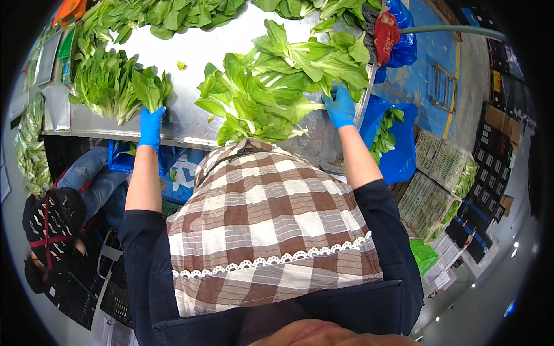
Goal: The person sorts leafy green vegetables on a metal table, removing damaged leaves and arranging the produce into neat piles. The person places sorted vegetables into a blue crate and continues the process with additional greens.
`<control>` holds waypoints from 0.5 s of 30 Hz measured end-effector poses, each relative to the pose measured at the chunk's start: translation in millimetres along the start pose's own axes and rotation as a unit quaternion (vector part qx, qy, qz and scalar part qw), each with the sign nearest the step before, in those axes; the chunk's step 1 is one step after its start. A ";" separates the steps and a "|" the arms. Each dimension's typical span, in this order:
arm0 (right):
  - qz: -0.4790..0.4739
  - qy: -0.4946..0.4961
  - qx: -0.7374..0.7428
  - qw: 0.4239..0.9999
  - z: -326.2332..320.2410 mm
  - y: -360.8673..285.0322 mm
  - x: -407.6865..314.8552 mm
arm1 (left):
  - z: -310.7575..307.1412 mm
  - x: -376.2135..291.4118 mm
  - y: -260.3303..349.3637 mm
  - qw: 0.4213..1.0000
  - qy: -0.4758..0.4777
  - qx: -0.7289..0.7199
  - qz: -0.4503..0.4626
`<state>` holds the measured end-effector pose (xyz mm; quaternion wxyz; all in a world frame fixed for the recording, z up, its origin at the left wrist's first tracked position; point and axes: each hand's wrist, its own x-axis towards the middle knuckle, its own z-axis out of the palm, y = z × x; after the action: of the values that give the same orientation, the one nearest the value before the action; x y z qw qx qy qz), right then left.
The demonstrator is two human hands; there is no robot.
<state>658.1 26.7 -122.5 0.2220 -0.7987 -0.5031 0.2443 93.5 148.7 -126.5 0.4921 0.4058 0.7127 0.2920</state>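
Observation:
My left hand (151, 125), in a blue glove, grips the pale base of a leafy green (149, 88) at the right end of a row of upright leafy greens (104, 82). A loose heap of leafy greens (259, 95) lies on the metal table (186, 86) in front of my body. At the heap's right side is my right hand (341, 106), also gloved in blue, its fingers curled against the leaves and stems. Whether those fingers hold a stem cannot be told. A small yellowed leaf scrap (181, 65) lies between the row and the heap.
More leafy greens (173, 15) line the table's far side. A blue plastic bag (402, 149) with leaves hangs at the right edge, near stacked crates (426, 203). A person in a patterned black top (56, 220) is at the lower left, beside a blue-lined container (123, 162).

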 end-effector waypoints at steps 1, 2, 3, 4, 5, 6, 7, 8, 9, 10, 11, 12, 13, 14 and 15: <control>0.013 -0.025 0.062 0.998 0.6 -3.5 0.9 | -10.7 9.7 -10.5 0.998 0.023 0.054 0.020; 0.028 -0.053 0.121 0.991 -3.9 -11.7 -3.6 | -14.9 9.0 -13.1 0.996 0.042 0.068 0.035; 0.045 -0.081 0.179 0.979 -9.3 -19.5 -9.8 | -18.9 7.3 -13.5 0.994 0.058 0.083 0.049; 0.055 -0.107 0.256 0.959 -12.0 -26.5 -13.7 | -22.2 5.5 -10.5 0.990 0.075 0.098 0.064; 0.051 -0.125 0.276 0.952 -15.4 -34.0 -16.1 | -24.5 3.4 -7.8 0.987 0.080 0.115 0.077; 0.048 -0.143 0.295 0.943 -19.8 -42.0 -18.5 | -24.4 -1.2 -1.9 0.984 0.083 0.131 0.089; 0.045 -0.160 0.315 0.934 -23.1 -49.4 -18.5 | -21.3 -8.5 12.1 0.980 0.087 0.148 0.102; 0.033 -0.175 0.317 0.932 -26.2 -55.7 -16.6 | -18.1 -19.6 25.0 0.974 0.097 0.189 0.084; 0.020 -0.190 0.320 0.928 -30.6 -63.1 -14.1 | -17.1 -27.9 26.0 0.959 0.130 0.224 0.117; 0.009 -0.205 0.321 0.925 -36.4 -73.0 -11.3 | -15.5 -33.2 24.4 0.941 0.161 0.257 0.150; 0.016 -0.204 0.346 0.916 -43.7 -85.8 -6.8 | -13.6 -39.6 22.3 0.920 0.191 0.290 0.183; 0.022 -0.202 0.370 0.907 -52.7 -104.6 -1.5 | -8.1 -53.1 30.5 0.918 0.198 0.276 0.206; 0.027 -0.203 0.395 0.896 -59.6 -121.1 3.9 | -2.2 -68.1 39.3 0.914 0.198 0.278 0.218; 0.031 -0.205 0.433 0.877 -63.1 -132.3 11.4 | 6.6 -80.4 47.2 0.912 0.195 0.277 0.232; 0.023 -0.181 0.435 0.882 -59.5 -136.3 20.3 | 16.7 -92.2 52.6 0.910 0.193 0.275 0.244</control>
<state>607.4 92.6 2.4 0.4467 -0.5747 -0.3592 0.5841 141.7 95.5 -46.5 0.1276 0.6218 0.7247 0.2682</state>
